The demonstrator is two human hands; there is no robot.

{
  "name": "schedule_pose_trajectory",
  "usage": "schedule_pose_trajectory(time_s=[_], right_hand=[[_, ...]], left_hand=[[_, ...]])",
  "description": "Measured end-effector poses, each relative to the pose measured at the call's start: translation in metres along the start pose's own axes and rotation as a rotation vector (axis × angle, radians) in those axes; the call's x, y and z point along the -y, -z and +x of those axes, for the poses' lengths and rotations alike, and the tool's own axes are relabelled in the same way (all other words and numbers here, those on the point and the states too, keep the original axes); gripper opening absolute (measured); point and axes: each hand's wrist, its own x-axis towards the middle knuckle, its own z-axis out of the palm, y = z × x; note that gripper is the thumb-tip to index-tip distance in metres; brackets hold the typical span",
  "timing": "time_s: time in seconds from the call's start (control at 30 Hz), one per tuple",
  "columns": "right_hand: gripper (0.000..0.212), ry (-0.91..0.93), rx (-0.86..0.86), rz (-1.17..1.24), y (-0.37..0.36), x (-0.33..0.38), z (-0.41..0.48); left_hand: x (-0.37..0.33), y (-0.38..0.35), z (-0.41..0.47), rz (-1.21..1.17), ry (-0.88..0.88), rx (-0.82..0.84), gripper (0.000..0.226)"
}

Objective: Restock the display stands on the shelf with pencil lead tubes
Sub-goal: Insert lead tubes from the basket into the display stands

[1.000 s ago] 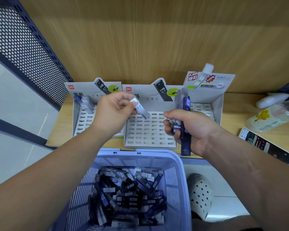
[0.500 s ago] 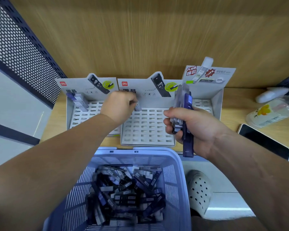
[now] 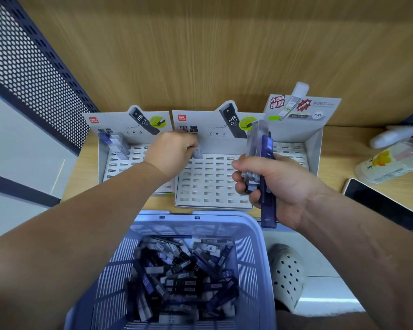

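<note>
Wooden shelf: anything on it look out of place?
Right of the grey cardboard display stands, a clear plastic bottle with a yellow flower print lies on its side beside a dark-screened phone; neither looks like stock.

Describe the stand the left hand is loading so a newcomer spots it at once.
On the wooden shelf, three grey stands sit in a row behind the blue basket. It is the middle stand, straight behind the basket. Its slots are nearly all bare, unlike the left stand with standing tubes, and its header is lower than the right stand's.

A phone (image 3: 379,206) lies beside a tipped clear bottle (image 3: 389,163); a perforated clog (image 3: 287,275) below.
</note>
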Motion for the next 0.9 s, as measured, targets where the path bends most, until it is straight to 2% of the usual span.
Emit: schedule_pose_trajectory(time_s=[0.13, 0.3, 0.4, 0.47, 0.5, 0.57, 0.63, 0.7, 0.9], right_hand=[[0.01, 0.002, 0.01, -0.001, 0.0, -0.001, 0.0], [0.012, 0.001, 0.06, -0.024, 0.0, 0.0, -0.002], [0.013, 0.022, 0.098, -0.049, -0.001, 0.0, -0.003], [0.017, 0.031, 0.112, -0.074, -0.002, 0.0, -0.003], [0.019, 0.034, 0.115, -0.092, -0.003, 0.0, -0.002], [0.021, 0.041, 0.117, -0.125, -0.006, 0.0, -0.001], [0.018, 0.059, 0.133, -0.153, -0.011, 0.0, -0.002], [0.016, 0.092, 0.156, -0.195, -0.019, 0.0, -0.005], [0.025, 0.135, 0.231, -0.228, -0.044, -0.002, -0.018]], left_hand=[[-0.001, -0.005, 0.002, 0.07, 0.004, 0.043, 0.01], [-0.005, -0.016, -0.003, 0.279, -0.021, 0.162, 0.02], [-0.013, -0.014, -0.013, 0.253, -0.029, 0.11, 0.019], [-0.028, -0.003, -0.021, 0.086, 0.004, -0.004, 0.01], [-0.041, 0.008, -0.024, -0.069, 0.079, -0.055, 0.01], [-0.073, 0.038, -0.029, -0.578, 0.379, -0.043, 0.021], [-0.1, 0.064, -0.032, -1.025, 0.626, 0.057, 0.025], [-0.114, 0.081, -0.034, -1.145, 0.665, 0.112, 0.02], [-0.103, 0.116, -0.045, -1.242, 0.794, 0.145, 0.009]])
